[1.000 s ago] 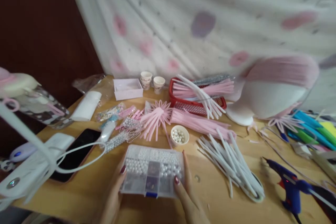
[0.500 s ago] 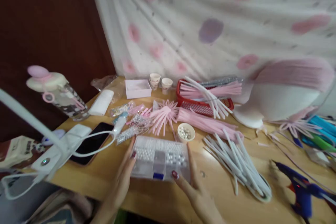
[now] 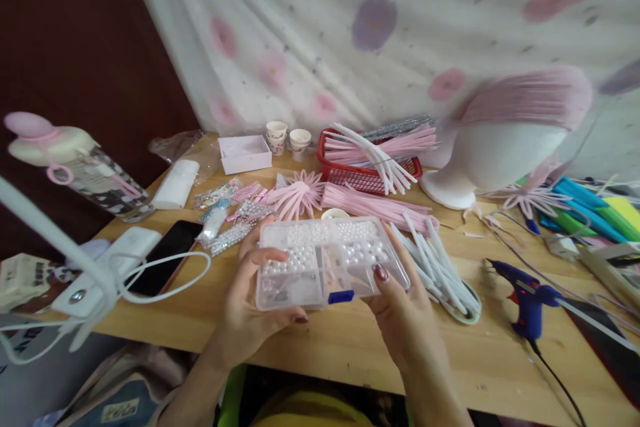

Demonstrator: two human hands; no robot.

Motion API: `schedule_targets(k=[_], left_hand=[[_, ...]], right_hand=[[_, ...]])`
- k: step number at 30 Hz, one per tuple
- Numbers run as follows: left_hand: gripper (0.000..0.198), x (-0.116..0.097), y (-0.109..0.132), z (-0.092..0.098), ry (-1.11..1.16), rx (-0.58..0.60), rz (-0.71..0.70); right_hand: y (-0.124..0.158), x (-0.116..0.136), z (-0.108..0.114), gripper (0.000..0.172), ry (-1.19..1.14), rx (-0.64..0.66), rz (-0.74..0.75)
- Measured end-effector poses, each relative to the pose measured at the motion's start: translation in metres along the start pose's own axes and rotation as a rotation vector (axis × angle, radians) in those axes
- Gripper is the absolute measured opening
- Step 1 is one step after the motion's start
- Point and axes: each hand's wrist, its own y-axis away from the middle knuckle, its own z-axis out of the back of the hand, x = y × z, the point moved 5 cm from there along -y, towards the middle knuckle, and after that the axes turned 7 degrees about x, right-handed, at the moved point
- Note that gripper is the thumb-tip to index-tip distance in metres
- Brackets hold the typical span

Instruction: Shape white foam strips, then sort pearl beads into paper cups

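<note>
A clear plastic compartment box (image 3: 327, 260) with a blue latch at its front holds white pearl beads of different sizes. It is raised above the table's front part, tilted slightly. My left hand (image 3: 250, 300) grips its left side, one finger over the top and the thumb below. On the right side, my right hand (image 3: 405, 313) holds the box with its thumb on the lid. Behind the box, a small round cup (image 3: 335, 214) is mostly hidden. Bead packets (image 3: 243, 213) and a pink pipe-cleaner flower (image 3: 299, 197) lie behind it on the left.
A red basket (image 3: 350, 177) of pipe cleaners stands at the back. White pipe cleaners (image 3: 450, 280) and a blue glue gun (image 3: 525, 293) lie right. A foam head (image 3: 505, 153) stands back right. At left are a bottle (image 3: 95, 173), a phone (image 3: 167, 260) and a white cable (image 3: 200, 280).
Both hands have lifted the box toward me, and it now covers most of the bead cup. The left fingers have moved over the lid. The view has shifted to the right.
</note>
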Motion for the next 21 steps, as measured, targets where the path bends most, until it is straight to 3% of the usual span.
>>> schedule_targets(k=[4, 8, 12, 16, 19, 21], left_hand=[[0.034, -0.013, -0.004, -0.008, -0.248, -0.003, -0.151], [0.031, -0.013, -0.005, -0.013, -0.303, -0.030, -0.081], [0.031, -0.009, -0.004, -0.014, -0.168, -0.077, 0.054], [0.032, -0.012, -0.002, -0.012, -0.045, -0.114, 0.149], [0.032, -0.016, -0.001, -0.011, -0.001, -0.109, 0.181], [0.033, -0.016, -0.001, -0.011, 0.021, -0.097, 0.216]], right_hand=[[-0.004, -0.007, -0.010, 0.085, -0.256, -0.073, -0.075], [-0.004, -0.002, -0.020, 0.104, -0.312, -0.006, -0.027], [-0.003, -0.002, -0.025, 0.113, -0.313, 0.113, 0.031], [-0.006, -0.008, -0.009, 0.117, -0.011, 0.045, 0.137], [-0.010, 0.002, 0.009, 0.115, 0.397, 0.016, 0.400], [-0.013, 0.011, 0.014, 0.104, 0.663, 0.068, 0.530]])
